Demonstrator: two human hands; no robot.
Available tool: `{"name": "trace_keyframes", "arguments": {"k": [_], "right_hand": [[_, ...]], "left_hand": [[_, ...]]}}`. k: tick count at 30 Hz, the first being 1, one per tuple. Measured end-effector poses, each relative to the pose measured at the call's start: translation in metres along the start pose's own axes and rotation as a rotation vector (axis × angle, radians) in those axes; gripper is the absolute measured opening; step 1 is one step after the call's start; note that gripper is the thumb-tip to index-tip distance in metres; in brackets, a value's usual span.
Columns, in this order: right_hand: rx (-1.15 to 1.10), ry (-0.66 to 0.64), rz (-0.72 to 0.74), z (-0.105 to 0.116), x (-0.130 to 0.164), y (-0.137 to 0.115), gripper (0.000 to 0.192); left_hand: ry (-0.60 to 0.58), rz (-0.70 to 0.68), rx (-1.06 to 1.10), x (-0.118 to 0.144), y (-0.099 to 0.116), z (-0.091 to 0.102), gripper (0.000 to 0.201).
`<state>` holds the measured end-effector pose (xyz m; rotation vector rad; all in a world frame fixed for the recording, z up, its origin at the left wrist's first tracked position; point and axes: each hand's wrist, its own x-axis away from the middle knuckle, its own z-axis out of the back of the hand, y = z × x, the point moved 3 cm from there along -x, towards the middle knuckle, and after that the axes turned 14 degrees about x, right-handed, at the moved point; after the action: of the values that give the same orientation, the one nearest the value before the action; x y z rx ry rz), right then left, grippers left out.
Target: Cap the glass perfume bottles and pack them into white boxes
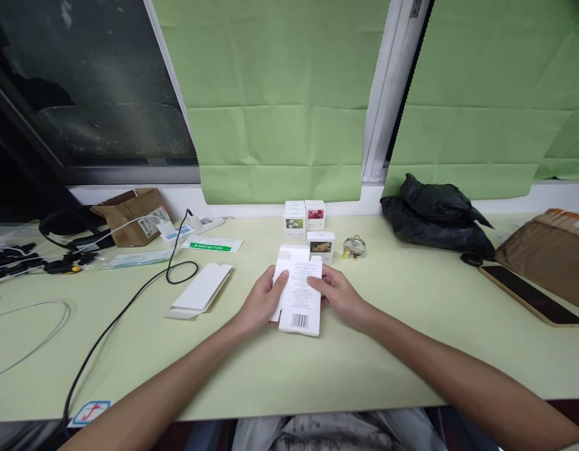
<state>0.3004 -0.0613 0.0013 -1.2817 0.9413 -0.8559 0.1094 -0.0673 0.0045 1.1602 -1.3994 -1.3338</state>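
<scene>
Between my two hands is a flattened white carton (301,300), printed with small text and a barcode near its lower end. My left hand (266,294) grips its left side, thumb on top. On the right edge, my right hand (339,293) pinches it with the thumb over the printed face. Just beyond stands a small white box (321,245) with a brown picture. Behind it are several stacked small boxes (295,225) with flower pictures. A round glass bottle (354,246) with gold-coloured parts sits to the right. Another white carton (201,290) lies left of my hands.
At the left are an opened brown package (132,219), a black cable (130,302) and a green-and-white packet (213,245). To the right lie a black plastic bag (435,219), a phone (529,294) and a brown parcel (547,257). Green curtains (284,100) hang behind the table.
</scene>
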Motion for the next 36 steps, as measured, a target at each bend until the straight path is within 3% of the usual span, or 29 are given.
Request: {"name": "trace_keyframes", "arguments": {"k": [6, 12, 15, 18, 21, 24, 26, 28, 31, 36], "right_hand": [[-0.005, -0.010, -0.019, 0.000, 0.000, 0.002, 0.035], [-0.024, 0.039, -0.028, 0.000, -0.002, 0.005, 0.038], [-0.005, 0.121, 0.058, -0.002, 0.000, -0.001, 0.037], [0.028, 0.084, 0.155, -0.009, 0.006, -0.012, 0.042], [0.146, -0.009, 0.248, -0.013, 0.013, -0.022, 0.050], [0.381, 0.035, 0.289, -0.009, 0.015, -0.023, 0.048], [0.474, 0.071, 0.286, -0.006, 0.014, -0.019, 0.044], [0.433, 0.126, 0.263, -0.002, 0.010, -0.013, 0.044], [0.248, 0.208, 0.163, 0.003, 0.001, -0.001, 0.051], [0.119, 0.059, 0.069, 0.001, -0.006, 0.008, 0.037]], "left_hand": [[0.033, -0.130, 0.038, -0.001, 0.009, -0.001, 0.049], [0.125, -0.045, -0.065, 0.000, 0.000, 0.004, 0.055], [0.271, -0.231, -0.251, 0.007, 0.008, 0.005, 0.063], [0.210, -0.324, -0.386, 0.015, 0.017, -0.003, 0.056], [0.039, -0.235, -0.155, 0.018, 0.022, -0.012, 0.059], [-0.117, 0.011, 0.289, 0.018, 0.021, -0.017, 0.075], [-0.145, 0.174, 0.446, 0.018, 0.020, -0.017, 0.077], [-0.080, 0.234, 0.438, 0.017, 0.019, -0.013, 0.071], [0.024, 0.176, 0.322, 0.013, 0.019, -0.004, 0.061], [0.021, 0.005, 0.084, 0.005, 0.018, 0.005, 0.051]]}}
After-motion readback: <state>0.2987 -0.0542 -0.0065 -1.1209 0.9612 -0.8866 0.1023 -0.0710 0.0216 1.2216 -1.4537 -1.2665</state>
